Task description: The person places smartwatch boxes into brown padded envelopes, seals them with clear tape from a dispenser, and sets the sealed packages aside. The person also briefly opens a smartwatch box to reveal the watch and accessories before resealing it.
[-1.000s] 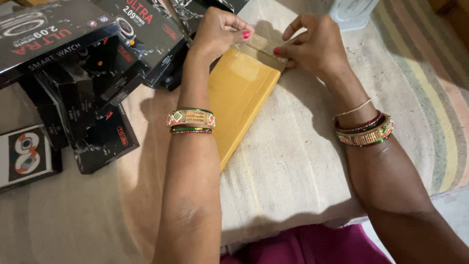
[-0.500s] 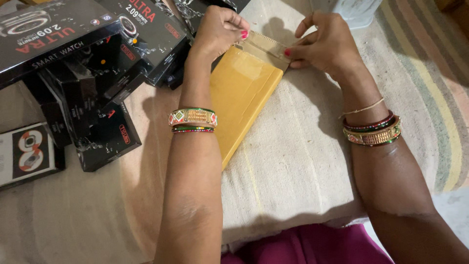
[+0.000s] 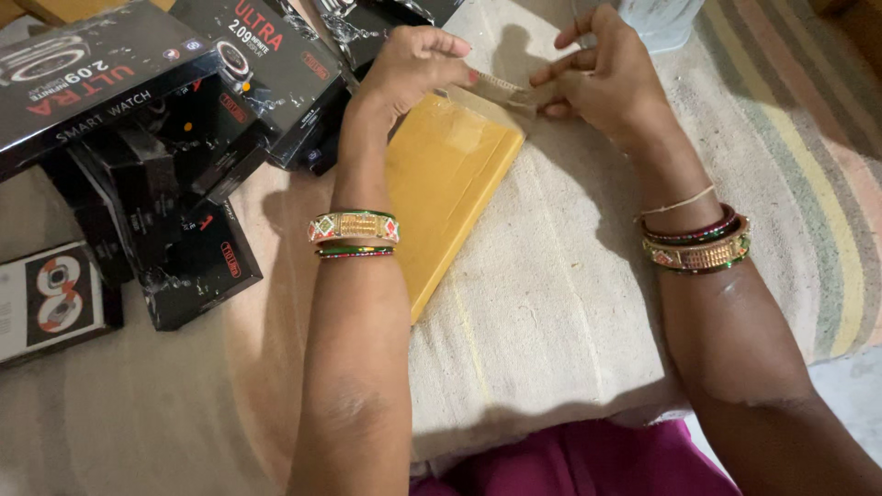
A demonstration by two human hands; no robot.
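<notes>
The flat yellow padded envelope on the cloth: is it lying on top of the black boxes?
No: the flat yellow padded envelope lies on the beige cloth, beside the black boxes.

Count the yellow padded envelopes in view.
1. The yellow envelope lies on the cream cloth, its far end held by the left hand and right hand. None other shows.

Two hands are in view, the left hand (image 3: 418,64) and the right hand (image 3: 602,78), one on each side of a single yellow padded envelope (image 3: 450,184). At least five black product boxes (image 3: 266,69) lie in a heap on the left; overlaps keep the exact count unclear. One white box (image 3: 55,303) lies at the left edge. The left wrist carries two bangles (image 3: 354,234); the right wrist carries a stack of about three bangles (image 3: 698,243) plus one thin thread (image 3: 680,202)
</notes>
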